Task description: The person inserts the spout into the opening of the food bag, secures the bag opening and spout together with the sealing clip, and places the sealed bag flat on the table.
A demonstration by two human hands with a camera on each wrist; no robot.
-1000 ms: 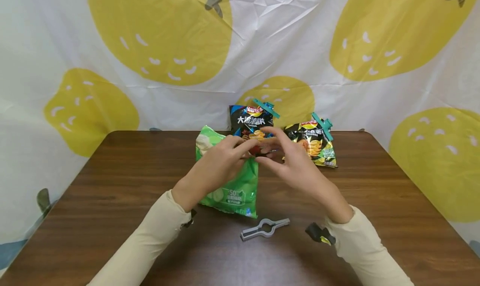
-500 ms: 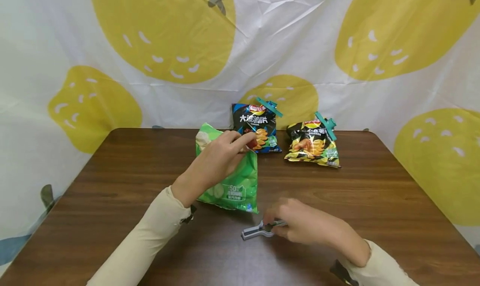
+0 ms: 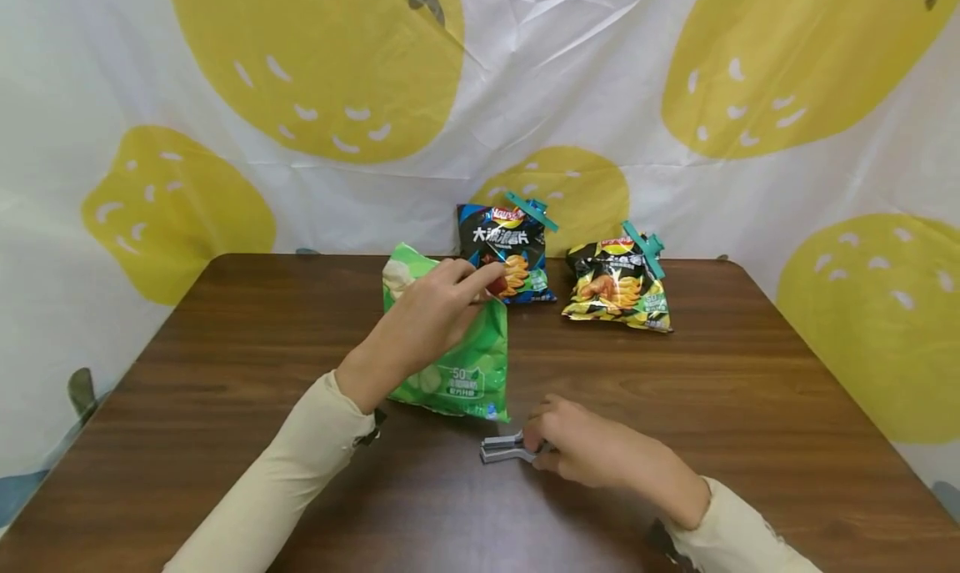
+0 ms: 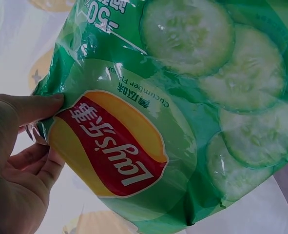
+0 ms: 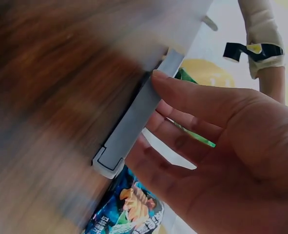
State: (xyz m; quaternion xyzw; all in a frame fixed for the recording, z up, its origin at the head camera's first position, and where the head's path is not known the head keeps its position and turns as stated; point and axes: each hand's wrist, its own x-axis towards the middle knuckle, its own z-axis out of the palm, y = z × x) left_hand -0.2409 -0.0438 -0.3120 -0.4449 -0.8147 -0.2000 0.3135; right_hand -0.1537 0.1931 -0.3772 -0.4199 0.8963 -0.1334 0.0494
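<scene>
My left hand (image 3: 431, 319) pinches the top edge of a green cucumber-flavour chip bag (image 3: 465, 373), thumb in front and fingers behind. In the left wrist view the bag (image 4: 182, 122) fills most of the picture, its print upside down. Near the bag's lower right corner, my right hand (image 3: 581, 444) grips a grey bag clip (image 3: 501, 449) by its right part. The right wrist view shows the thumb on one side of the clip (image 5: 134, 114) and the fingers on the other, close to the tabletop.
Behind stand a blue-black chip bag (image 3: 495, 239) and a yellow-black chip bag (image 3: 600, 294), each with a teal clip on its upper corner. They rest on a brown wooden table (image 3: 247, 339). A lemon-printed cloth (image 3: 360, 198) hangs behind it.
My right hand has come down from beside the green bag's top to the grey clip and taken hold of it. The left hand keeps its pinch on the bag.
</scene>
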